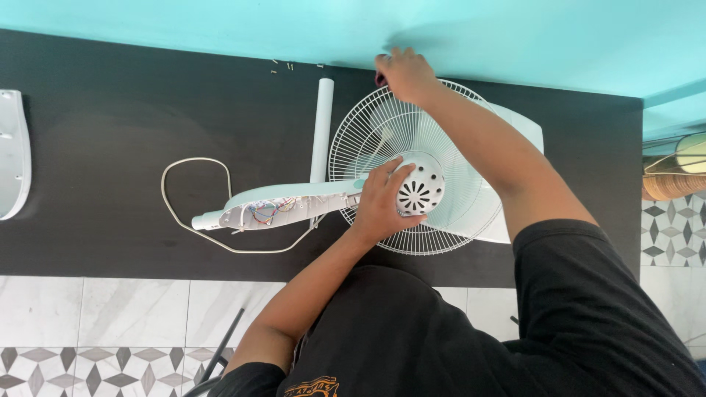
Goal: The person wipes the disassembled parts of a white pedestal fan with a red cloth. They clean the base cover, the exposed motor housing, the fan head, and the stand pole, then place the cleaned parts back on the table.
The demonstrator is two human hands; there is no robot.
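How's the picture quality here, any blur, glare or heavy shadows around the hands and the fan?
Head view: even daylight, sharp overall, no glare; the right hand casts a soft shadow on the turquoise wall; the left hand on the motor housing is crisp; fan grille wires stay distinct.

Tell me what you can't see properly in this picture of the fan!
- What the right hand grips at the fan guard edge: the fingers cover it in the head view.
- The small screws by the wall: too tiny to count or type.
- Wiring in the open fan neck: too small to trace.
- White panel: cut off by the left edge.
- Motor housing: partly under the left hand.
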